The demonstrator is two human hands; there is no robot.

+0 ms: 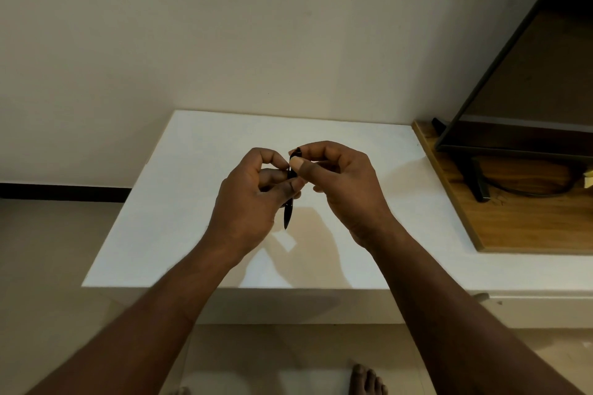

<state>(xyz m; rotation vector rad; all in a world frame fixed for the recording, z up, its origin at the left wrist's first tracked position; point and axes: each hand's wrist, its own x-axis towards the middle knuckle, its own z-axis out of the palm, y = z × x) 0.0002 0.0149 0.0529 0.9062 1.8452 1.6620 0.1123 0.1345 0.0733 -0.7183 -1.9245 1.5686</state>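
Note:
A slim black pen point(287, 212) hangs upright above the white table point(179, 202), its pointed tip down. My left hand point(253, 199) grips the pen's barrel with curled fingers. My right hand point(340, 183) pinches the pen's top end between thumb and forefinger. The middle of the pen is hidden behind my fingers.
A wooden board point(526, 221) lies at the table's right, carrying a dark screen point(529, 74) on a black stand with a cable. A pale wall rises behind. Tiled floor and a bare foot point(365, 378) show below the table's front edge.

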